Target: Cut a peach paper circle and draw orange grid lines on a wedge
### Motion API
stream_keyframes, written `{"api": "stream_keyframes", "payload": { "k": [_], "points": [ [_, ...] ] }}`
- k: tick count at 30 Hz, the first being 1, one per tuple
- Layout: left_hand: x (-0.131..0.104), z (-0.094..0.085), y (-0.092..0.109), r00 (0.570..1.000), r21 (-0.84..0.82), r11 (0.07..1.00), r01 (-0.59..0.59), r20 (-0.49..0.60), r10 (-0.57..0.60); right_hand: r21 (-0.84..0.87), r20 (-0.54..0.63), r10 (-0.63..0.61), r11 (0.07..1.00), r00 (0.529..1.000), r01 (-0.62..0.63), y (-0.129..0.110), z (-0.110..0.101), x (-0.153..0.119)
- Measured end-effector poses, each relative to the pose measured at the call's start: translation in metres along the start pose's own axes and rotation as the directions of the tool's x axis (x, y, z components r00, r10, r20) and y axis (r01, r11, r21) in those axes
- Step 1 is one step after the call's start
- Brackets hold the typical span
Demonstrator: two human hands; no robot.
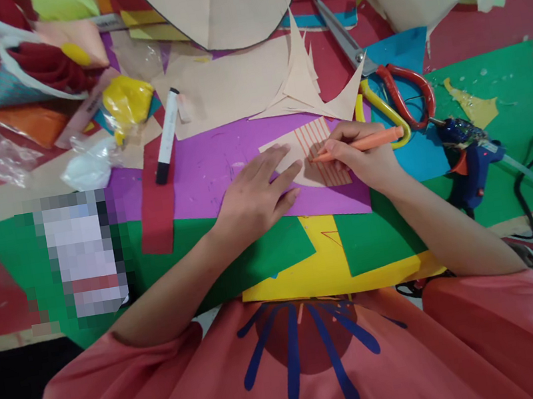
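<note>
A small pale peach piece of paper (283,144) lies on a purple sheet (196,170), its right part covered with several parallel orange lines. My left hand (258,191) rests flat with fingers spread, fingertips over the left side of the paper. An orange marker (373,140) is pinched in my right hand (361,157), its tip down at the lined area. Just beyond the right hand lie large scissors (360,56) with one red and one yellow handle loop. Peach paper offcuts (303,82) with pointed ends lie above the lined piece.
A blue glue gun (477,169) with a cord lies at right on green paper (519,119). A white marker (168,134) with black ends crosses a red strip (157,210). Bagged yellow clay (128,100) sits at upper left. A blurred-out object (84,255) lies at left.
</note>
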State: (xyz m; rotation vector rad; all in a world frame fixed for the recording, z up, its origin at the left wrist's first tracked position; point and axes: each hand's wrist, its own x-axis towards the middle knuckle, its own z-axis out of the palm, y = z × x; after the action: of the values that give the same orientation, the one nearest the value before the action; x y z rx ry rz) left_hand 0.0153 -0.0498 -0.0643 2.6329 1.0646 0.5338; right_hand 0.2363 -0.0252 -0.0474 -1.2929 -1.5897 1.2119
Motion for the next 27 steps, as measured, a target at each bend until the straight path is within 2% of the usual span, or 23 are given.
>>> {"api": "stream_keyframes", "payload": {
  "k": [8, 15, 19, 23, 27],
  "points": [
    [-0.0001, 0.0, -0.0001, 0.999, -0.023, 0.999, 0.022, 0.032, -0.022, -0.056, 0.024, -0.061, 0.996, 0.998, 0.062, 0.003, 0.0003, -0.0021],
    [0.0001, 0.0011, -0.0003, 1.0, 0.026, 0.999, -0.018, -0.024, 0.019, -0.09, 0.038, -0.02, 0.996, 0.999, 0.023, -0.0001, 0.0017, -0.0022],
    [-0.0002, 0.0019, -0.0001, 1.0, 0.007, 1.0, 0.007, 0.004, -0.007, -0.136, 0.046, -0.014, 0.99, 0.999, 0.02, -0.001, 0.0023, -0.0031],
    [-0.0002, 0.0019, 0.0002, 0.999, -0.041, 0.998, 0.048, 0.023, -0.047, -0.116, 0.073, -0.001, 0.993, 0.997, 0.009, -0.0024, 0.0029, -0.0038],
    [0.0002, 0.0014, -0.0003, 1.0, -0.015, 1.0, 0.008, 0.004, -0.008, -0.056, 0.123, 0.004, 0.998, 0.992, 0.003, -0.0061, 0.0028, -0.0037]
  ]
}}
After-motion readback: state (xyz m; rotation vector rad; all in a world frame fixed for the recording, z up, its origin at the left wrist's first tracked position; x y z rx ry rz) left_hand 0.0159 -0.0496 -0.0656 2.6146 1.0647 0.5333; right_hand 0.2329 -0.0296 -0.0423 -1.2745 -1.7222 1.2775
